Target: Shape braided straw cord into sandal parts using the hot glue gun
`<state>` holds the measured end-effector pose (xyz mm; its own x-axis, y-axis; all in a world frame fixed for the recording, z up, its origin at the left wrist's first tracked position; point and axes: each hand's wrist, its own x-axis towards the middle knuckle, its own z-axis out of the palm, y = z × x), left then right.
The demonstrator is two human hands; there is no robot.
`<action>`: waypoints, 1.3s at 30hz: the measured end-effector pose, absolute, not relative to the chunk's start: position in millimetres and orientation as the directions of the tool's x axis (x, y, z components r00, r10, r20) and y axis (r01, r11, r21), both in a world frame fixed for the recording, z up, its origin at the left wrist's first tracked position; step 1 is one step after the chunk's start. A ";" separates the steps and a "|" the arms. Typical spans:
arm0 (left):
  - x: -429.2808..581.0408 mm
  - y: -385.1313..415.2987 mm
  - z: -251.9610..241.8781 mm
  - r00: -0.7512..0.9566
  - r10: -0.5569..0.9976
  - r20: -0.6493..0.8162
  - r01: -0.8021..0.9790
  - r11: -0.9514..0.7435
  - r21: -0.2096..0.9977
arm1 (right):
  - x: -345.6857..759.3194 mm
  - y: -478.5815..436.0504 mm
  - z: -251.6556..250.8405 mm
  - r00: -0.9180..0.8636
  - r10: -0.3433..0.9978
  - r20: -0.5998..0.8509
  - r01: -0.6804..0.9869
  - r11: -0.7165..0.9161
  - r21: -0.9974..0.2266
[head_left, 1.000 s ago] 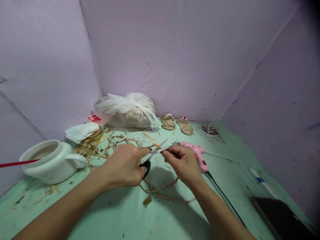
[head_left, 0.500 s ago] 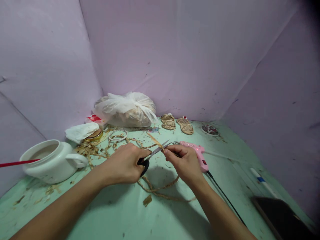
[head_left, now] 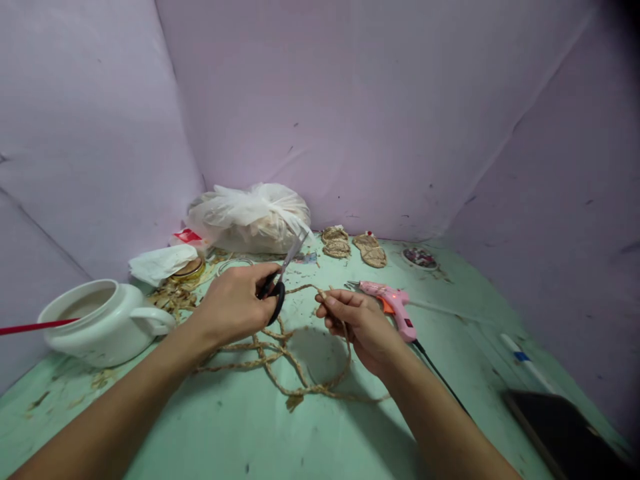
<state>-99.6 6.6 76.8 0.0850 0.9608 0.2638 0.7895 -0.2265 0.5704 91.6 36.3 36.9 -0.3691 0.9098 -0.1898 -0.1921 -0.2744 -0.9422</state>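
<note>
The left forearm reaches in from the lower left, the left hand [head_left: 235, 303] turned knuckles up, its fingers curled through the black handles of the scissors [head_left: 291, 255], whose blades point up and away. The right forearm comes from the lower right; the right hand [head_left: 363, 323] pinches the braided cord [head_left: 320, 389] between thumb and forefinger, the other fingers bent beneath. The cord hangs from this grip and lies in loops on the green tabletop [head_left: 210, 433], below and between the hands. Pale purple walls [head_left: 325, 100] close in the back and both sides. Along the back wall sit a tied white bag [head_left: 265, 220] and two woven soles [head_left: 370, 250]. A white pot [head_left: 107, 347] stands beyond the left forearm; a pink glue gun [head_left: 400, 310] lies just beyond the right hand. Green surface stretches between the forearms toward the viewer, and right of the right forearm to a dark flat object [head_left: 565, 427].
</note>
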 end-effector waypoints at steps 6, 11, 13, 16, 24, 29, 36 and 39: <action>-91.9 3.8 72.8 0.110 0.921 0.373 0.805 -0.303 0.510 | 91.5 33.3 40.9 -0.427 0.891 -0.153 -0.099 -0.215 -0.972; -82.8 0.7 73.6 0.289 0.875 0.388 0.683 -0.473 0.557 | 89.6 29.1 41.9 -0.566 0.816 -0.119 -0.034 -0.167 -0.985; -80.8 0.0 73.1 0.302 0.903 0.305 0.645 -0.429 0.632 | 88.7 27.6 41.8 -0.567 0.815 -0.116 -0.049 -0.174 -0.984; -79.7 0.7 73.2 0.249 0.951 0.183 0.579 -0.298 0.759 | 87.6 26.9 42.8 -0.530 0.838 -0.130 0.002 -0.152 -0.988; -89.6 6.9 79.3 0.089 0.989 -0.118 0.118 0.107 0.987 | 103.5 35.7 50.9 -0.491 0.855 -0.169 -0.164 -0.281 -0.946; -96.4 8.4 69.9 0.334 0.921 -0.202 -0.045 0.229 0.972 | 98.2 28.7 48.1 -0.713 0.694 -0.099 -0.130 -0.270 -0.954; -85.2 9.8 63.2 0.318 0.934 -0.164 -0.050 0.190 0.981 | 85.2 30.9 36.5 -0.476 0.876 -0.080 -0.177 -0.185 -0.967; -84.5 8.7 70.2 0.123 0.991 -0.048 0.284 0.011 0.959 | 97.6 37.5 39.8 -0.576 0.802 -0.157 -0.110 -0.267 -0.957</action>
<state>-84.5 8.7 70.2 0.1227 0.9913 -0.0481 0.2839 0.0114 0.9588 97.6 37.5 39.8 -0.5763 0.8021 -0.1569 -0.1105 -0.2666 -0.9574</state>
